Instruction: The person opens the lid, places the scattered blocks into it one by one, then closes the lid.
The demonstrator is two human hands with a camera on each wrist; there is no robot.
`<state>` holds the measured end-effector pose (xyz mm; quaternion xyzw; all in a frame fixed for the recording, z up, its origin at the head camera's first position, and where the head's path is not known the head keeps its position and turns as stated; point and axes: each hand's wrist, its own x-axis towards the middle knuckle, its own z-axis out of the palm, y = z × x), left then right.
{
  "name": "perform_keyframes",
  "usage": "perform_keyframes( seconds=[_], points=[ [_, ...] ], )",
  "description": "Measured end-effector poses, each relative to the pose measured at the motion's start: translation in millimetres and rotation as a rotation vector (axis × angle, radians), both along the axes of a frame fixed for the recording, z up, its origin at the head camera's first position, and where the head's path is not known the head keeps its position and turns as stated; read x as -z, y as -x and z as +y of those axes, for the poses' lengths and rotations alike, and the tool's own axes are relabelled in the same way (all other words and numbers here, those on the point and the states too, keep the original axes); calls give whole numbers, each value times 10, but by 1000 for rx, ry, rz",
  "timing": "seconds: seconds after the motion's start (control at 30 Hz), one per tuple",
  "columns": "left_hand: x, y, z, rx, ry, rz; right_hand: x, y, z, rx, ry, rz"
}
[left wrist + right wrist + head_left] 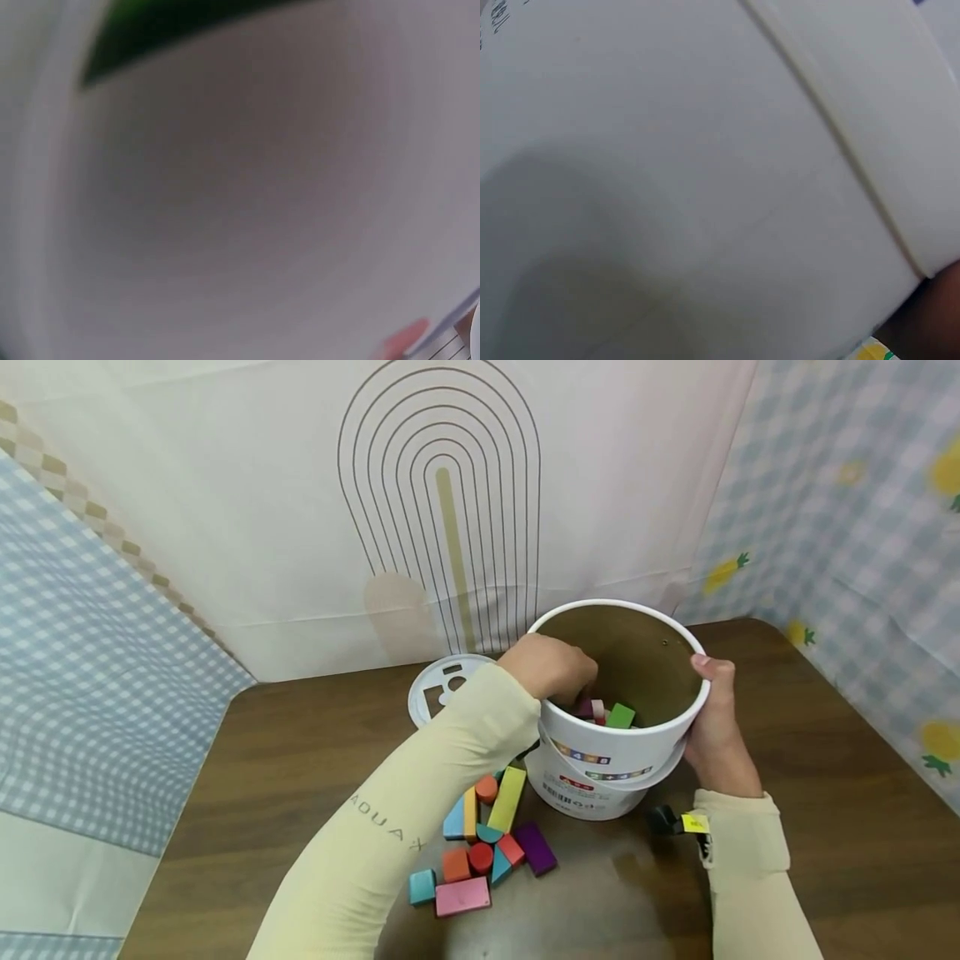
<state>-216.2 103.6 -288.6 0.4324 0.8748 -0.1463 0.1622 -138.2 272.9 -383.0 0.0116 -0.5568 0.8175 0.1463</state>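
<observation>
A white bucket [588,777] with a swing handle stands on the table, tilted slightly. Over its left rim reaches my left hand [549,667], its fingers down inside among toy blocks and hidden, so I cannot tell what they hold. A green block [621,717] shows at the bottom of the bucket beside that hand. On the other side my right hand [716,718] grips the bucket, thumb hooked over the rim and fingers behind the wall. The white bucket wall [667,150] fills most of the right wrist view. In the left wrist view it is a close blur.
Several loose blocks lie on the table left of the bucket, among them a pink block [462,897], a purple block [536,849] and a yellow-green block [507,798]. Behind my left forearm is a white lid [424,683] with cut-out shapes. Patterned cloth [285,527] hangs behind the table.
</observation>
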Motion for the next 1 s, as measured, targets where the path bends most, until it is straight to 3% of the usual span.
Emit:
perform_keyframes(
  seconds=[0.17,0.37,0.47,0.6,0.7,0.77,0.83,1.0],
  points=[
    [23,43,2,-59,-74,-113,5,17,-36,-19,1,-10],
    [22,84,2,-31,-326,-57,2,27,-52,-9,3,0],
    [-14,79,11,-13,-516,-1,-8,8,-30,18,15,-2],
    [-32,49,-43,-42,-848,56,-7,-9,4,43,30,-13],
    [23,31,-148,-46,-1089,38,2,-1,12,37,33,-14],
    [90,20,-239,-47,-1188,-10,10,10,9,34,30,-11],
    [181,14,-337,-31,-1233,-56,14,22,5,31,33,-6],
    [438,-28,-615,8,-1185,-76,14,45,-2,31,32,1]
  ],
)
